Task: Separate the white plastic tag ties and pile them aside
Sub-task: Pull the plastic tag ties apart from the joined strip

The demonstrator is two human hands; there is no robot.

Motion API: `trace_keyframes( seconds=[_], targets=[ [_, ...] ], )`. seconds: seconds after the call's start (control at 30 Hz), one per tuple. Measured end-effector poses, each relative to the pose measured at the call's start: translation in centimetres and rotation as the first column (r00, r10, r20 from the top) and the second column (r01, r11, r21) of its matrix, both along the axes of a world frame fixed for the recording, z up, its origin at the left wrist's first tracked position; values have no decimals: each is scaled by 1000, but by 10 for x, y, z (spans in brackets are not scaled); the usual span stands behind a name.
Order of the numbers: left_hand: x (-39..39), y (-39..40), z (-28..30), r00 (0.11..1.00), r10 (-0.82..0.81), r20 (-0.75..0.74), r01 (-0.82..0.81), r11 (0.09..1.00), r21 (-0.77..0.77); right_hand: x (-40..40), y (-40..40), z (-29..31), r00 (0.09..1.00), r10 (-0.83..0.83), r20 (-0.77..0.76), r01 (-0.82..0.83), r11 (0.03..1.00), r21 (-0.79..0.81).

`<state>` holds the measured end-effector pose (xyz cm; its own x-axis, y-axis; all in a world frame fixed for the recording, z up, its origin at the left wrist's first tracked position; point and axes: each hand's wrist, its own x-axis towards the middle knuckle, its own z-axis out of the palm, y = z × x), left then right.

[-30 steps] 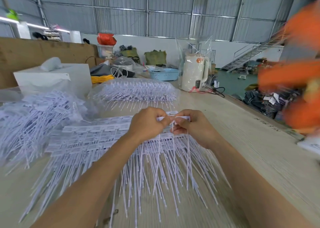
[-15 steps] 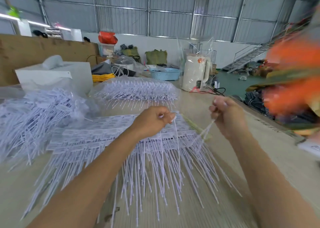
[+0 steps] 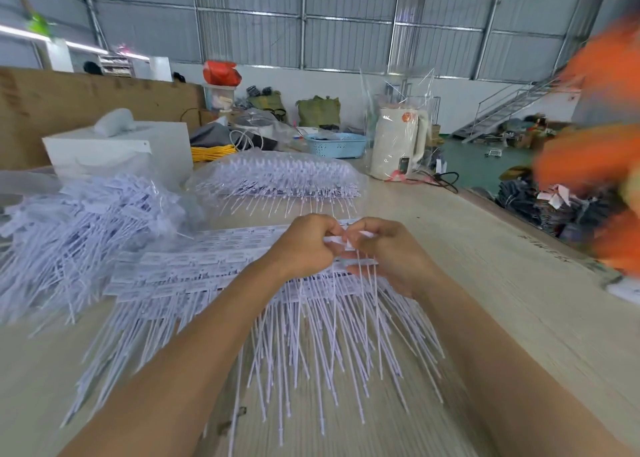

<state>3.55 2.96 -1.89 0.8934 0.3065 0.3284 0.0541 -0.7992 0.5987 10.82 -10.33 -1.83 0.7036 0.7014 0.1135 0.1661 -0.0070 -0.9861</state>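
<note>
Head view: the tag ties (image 3: 214, 269) are thin white plastic stems hanging from flat printed label strips, spread in overlapping rows across the frame's centre. At their upper edge the left hand (image 3: 306, 245) and right hand (image 3: 388, 252) meet, fingers curled, both pinching the same strip, its stems dangling below. They lie on a pale wood-grain table (image 3: 485, 283) inside a metal-walled hall. A loose pile (image 3: 69, 221) sits at left, a bagged bundle (image 3: 280, 179) behind, a cream kettle (image 3: 398, 144) upper right.
</note>
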Motion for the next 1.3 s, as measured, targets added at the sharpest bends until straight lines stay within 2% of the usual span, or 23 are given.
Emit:
trace_keyframes(
  seconds=[0.07, 0.2, 0.27, 0.33, 0.4, 0.57, 0.7, 0.77, 0.83, 0.87, 0.9, 0.97, 1.0, 1.03, 1.07, 1.13, 1.2, 1.3],
  targets=[
    [0, 1, 1, 1000, -4, 23, 3, 999, 34, -4, 4, -3, 1000, 1, 25, -2, 999, 41],
    [-3, 5, 5, 998, -24, 59, 24, 1000, -2, -1, 5, -5, 982, -86, 169, 70, 993, 97],
    [-6, 9, 5, 1000, 11, 9, -11, 1000, 4, 2, 4, -4, 968, -110, 224, 84, 989, 119],
    [-9, 12, 3, 998, -17, -60, 12, 997, -80, 3, 3, -4, 956, -112, 272, 87, 991, 103],
    [-11, 11, 2, 995, -78, -68, 65, 983, -173, 3, 2, -4, 942, -96, 320, 81, 995, 58],
    [-8, 3, 4, 1000, -9, 10, 11, 984, -175, 4, 3, -6, 941, -92, 326, 91, 996, 17],
    [-7, -1, 5, 1000, 5, -19, -8, 984, -176, 4, 8, -10, 918, -135, 373, 155, 988, -24],
    [-7, -2, 9, 1000, 9, -22, -15, 970, -244, 6, 10, -14, 851, -171, 497, 198, 980, -2],
    [-8, -3, 15, 1000, 11, -20, -18, 937, -350, 13, 7, -12, 702, -227, 675, 303, 953, 5],
    [-8, -3, 18, 1000, 18, -12, -21, 926, -377, 19, 3, -10, 666, -272, 694, 350, 936, 31],
    [-9, -3, 20, 1000, 27, -5, -27, 929, -368, 25, -3, -8, 707, -341, 620, 379, 922, 75],
    [-9, -2, 20, 999, 50, 11, -45, 963, -264, 34, -17, 2, 876, -424, 231, 375, 899, 226],
    [-10, -2, 17, 998, 66, 9, -64, 982, -179, 36, -23, 8, 936, -353, 2, 336, 893, 301],
    [-11, -3, 15, 996, 86, -6, -86, 993, -82, 37, -27, 12, 954, -238, -183, 290, 891, 351],
    [-11, -3, 13, 994, 101, -30, -102, 995, -2, 36, -27, 14, 945, -134, -299, 241, 902, 359],
    [-11, -5, 12, 993, 94, -76, -89, 994, 68, 27, -21, 13, 948, -24, -317, 113, 957, 267],
    [-11, -7, 16, 993, 73, -96, -66, 995, 78, 16, -13, 8, 979, 14, -205, 13, 991, 130],
    [-12, -9, 20, 994, 33, -100, -25, 997, 77, 7, -7, 4, 996, 17, -87, -14, 999, 32]
  ],
)
